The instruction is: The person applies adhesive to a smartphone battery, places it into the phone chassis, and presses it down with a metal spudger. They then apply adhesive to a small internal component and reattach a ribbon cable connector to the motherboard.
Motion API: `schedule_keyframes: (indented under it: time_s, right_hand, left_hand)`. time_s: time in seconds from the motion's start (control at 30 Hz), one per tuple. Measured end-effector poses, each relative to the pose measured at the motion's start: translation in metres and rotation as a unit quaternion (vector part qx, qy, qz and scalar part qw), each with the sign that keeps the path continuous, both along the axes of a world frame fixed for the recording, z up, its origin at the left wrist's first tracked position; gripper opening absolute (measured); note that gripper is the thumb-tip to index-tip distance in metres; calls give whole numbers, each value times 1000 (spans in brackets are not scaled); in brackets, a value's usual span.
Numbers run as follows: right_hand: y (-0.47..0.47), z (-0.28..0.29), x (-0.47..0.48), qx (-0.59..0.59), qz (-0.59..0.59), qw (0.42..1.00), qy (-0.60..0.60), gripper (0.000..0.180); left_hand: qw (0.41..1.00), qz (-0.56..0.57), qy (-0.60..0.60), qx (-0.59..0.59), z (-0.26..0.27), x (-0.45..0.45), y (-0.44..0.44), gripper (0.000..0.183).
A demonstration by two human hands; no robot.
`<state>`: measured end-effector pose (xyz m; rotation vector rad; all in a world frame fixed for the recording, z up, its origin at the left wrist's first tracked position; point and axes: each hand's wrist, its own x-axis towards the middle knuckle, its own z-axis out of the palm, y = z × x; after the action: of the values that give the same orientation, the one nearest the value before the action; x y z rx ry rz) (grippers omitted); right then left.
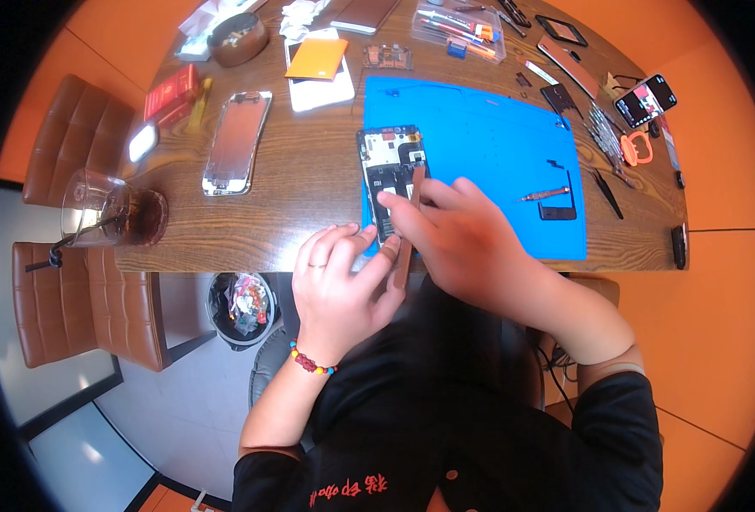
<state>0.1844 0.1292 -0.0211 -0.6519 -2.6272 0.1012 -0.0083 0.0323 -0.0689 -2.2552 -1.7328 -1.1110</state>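
Observation:
An opened Mi smartphone [387,153] lies at the left edge of a blue repair mat [480,141], its circuit board and black battery [384,208] exposed. A long brown strip-like part [404,256], perhaps a phone cover seen edge-on, slants along the phone's right side. My left hand [345,281] holds the strip's lower end between thumb and fingers, its other fingertips at the phone's lower edge. My right hand [457,230] grips the strip's upper part, thumb over the battery. A screwdriver [546,194] and a black plastic frame [558,214] rest on the mat's right side.
Black tweezers [606,193], several slim tools [608,137] and a propped phone [646,101] are at the right. A clear box [459,29] of pens stands at the back. Leftward are a detached phone screen [237,144], a glass of dark drink [115,214] near the edge, and an ashtray [238,40].

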Motion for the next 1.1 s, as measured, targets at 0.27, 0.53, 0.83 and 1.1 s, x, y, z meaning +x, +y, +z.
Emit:
schedule_keyframes:
  time_s: [0.27,0.53,0.83,1.1]
  right_hand:
    - [20,-7,-14,-10,-26,999,-19,48]
    - [12,-8,-17,5,-24,1000,14,45]
    - [-18,6,-5,-35,-10,999,-12,47]
    - [-18,13,1,-67,-8,997,-23,53]
  left_hand:
    - [1000,-18,-2,-7,-1,-4,-2,31]
    - [1000,-2,7,-9,-3,-1,-9,30]
    - [999,4,33,-40,4,3,-16,32]
    - [994,-40,41,-91,6,-7,-25,31]
